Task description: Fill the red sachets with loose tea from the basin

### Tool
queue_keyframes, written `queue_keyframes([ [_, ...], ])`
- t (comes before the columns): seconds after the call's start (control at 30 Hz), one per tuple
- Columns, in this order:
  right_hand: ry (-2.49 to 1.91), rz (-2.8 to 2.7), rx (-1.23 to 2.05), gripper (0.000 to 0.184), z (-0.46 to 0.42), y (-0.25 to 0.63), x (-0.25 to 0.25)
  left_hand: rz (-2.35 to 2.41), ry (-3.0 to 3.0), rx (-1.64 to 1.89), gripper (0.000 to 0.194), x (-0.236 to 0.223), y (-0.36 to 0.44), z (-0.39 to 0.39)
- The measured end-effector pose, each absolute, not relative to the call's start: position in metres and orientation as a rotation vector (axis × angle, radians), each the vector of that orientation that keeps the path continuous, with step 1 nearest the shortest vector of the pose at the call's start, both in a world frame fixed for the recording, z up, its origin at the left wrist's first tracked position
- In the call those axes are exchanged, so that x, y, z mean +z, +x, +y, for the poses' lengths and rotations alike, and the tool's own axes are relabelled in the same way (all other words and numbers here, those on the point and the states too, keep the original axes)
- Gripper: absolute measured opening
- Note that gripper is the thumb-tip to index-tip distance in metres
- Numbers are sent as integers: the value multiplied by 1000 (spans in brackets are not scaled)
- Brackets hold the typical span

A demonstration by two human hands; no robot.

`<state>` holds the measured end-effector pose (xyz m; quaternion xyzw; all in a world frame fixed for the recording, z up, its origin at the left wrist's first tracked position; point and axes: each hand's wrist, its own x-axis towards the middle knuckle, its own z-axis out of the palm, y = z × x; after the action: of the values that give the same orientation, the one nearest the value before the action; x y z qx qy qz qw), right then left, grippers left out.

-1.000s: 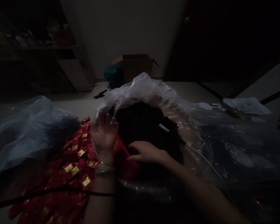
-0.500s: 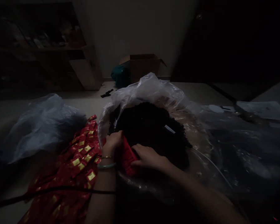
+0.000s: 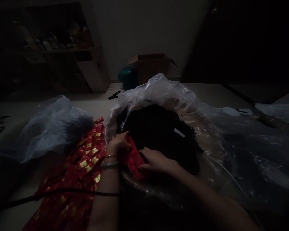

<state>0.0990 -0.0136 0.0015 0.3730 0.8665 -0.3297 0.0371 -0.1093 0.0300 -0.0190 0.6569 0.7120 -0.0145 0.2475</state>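
Observation:
A red packet point(image 3: 134, 158) lies between my two hands, over the near left edge of a dark, fuzzy black heap point(image 3: 154, 125). My left hand point(image 3: 119, 142), with bracelets at the wrist, grips the packet's upper left edge. On the packet's right side, my right hand point(image 3: 157, 159) holds it between thumb and fingers. The heap sits in a large clear plastic bag point(image 3: 159, 86) with its mouth spread wide around it. Left of my left forearm spreads a pile of small red packets point(image 3: 84, 163) with gold patches. Dim light hides the packet's lower part.
A translucent plastic bag point(image 3: 55, 125) with dark contents lies at left. Beyond are a cardboard box point(image 3: 153, 69), a teal bag point(image 3: 128, 78) and a shelf unit point(image 3: 93, 70). A white slip point(image 3: 179, 132) rests on the heap. More clear plastic point(image 3: 260, 150) covers the right side.
The whole view has shifted slightly, so things sit farther right. My left hand's fingers have straightened a little, and more of the red packet's face shows between my hands.

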Motion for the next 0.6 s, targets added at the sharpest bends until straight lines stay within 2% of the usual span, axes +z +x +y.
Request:
queue_keyframes([
  [0.2,1209,2727,-1047,34,-14,96,-8,1925,1793,-60,64,-24,-120,32],
  [0.43,1423,2702,-1103,29,-15,87,-13,1842,1760,-78,81,-21,-122,33],
  [0.6,1447,2744,-1168,29,-14,87,-16,1930,1823,78,66,-20,-120,29],
])
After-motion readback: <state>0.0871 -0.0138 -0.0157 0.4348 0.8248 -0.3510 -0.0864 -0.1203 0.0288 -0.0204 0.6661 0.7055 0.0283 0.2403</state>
